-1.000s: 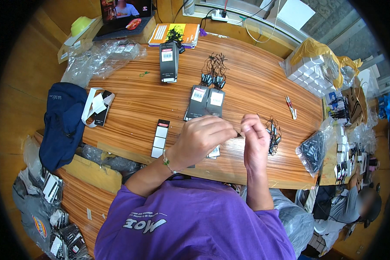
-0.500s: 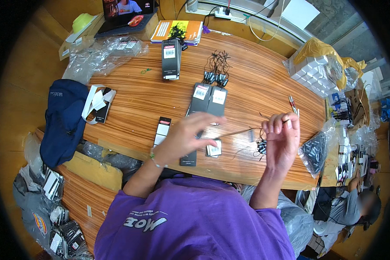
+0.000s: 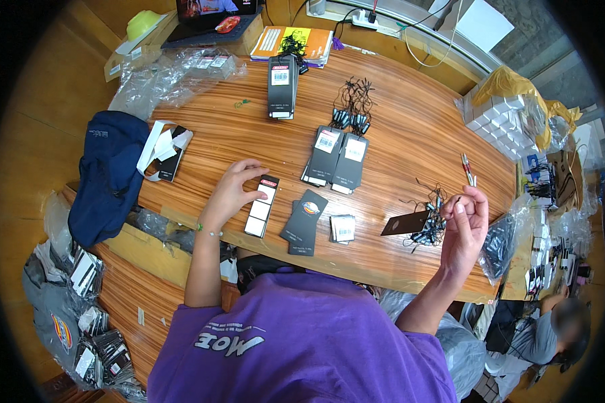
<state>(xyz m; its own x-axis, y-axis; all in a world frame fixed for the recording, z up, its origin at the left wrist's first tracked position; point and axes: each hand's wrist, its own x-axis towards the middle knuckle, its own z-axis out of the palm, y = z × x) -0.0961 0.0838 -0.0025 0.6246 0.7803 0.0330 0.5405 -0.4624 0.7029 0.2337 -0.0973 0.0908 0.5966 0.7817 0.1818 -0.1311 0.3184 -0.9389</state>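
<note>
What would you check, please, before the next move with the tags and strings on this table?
1. Left hand on the narrow black tag stack: ok, fingertips rest on its top end.
2. Right hand holding a string: ok, a thin black loop is pinched at its fingertips.
3. Dark tag hanging from that string: cannot tell, it lies beside the string bundle.
4. More strings within reach: ok, bundle sits just left of the right hand.
5. Sticker stack at hand: ok, between both hands.
</note>
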